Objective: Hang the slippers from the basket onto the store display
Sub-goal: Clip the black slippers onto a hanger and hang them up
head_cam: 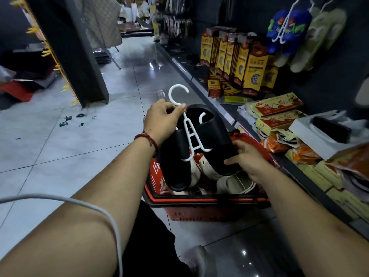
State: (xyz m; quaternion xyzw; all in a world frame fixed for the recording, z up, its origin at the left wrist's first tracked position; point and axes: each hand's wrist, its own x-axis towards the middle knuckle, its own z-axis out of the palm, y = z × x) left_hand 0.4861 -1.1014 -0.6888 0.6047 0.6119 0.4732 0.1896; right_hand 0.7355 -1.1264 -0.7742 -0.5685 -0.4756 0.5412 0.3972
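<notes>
Black slippers (199, 144) on a white hanger (190, 128) are lifted above the red basket (199, 202): left hand (161, 120) pinches the hook's neck, right hand (246, 158) grips one slipper. Next, I judge, raise the hook to the display wall (319, 80) beside the hung blue pair (287, 31)

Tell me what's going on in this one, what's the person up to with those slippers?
A person is stocking a shop aisle. Their left hand pinches the neck of a white hanger carrying a pair of black slippers, while the right hand holds the edge of one slipper. The pair is held above a red basket containing more pale slippers. Blue slippers and green slippers hang on the display to the upper right; the black pair is not yet hung.
</notes>
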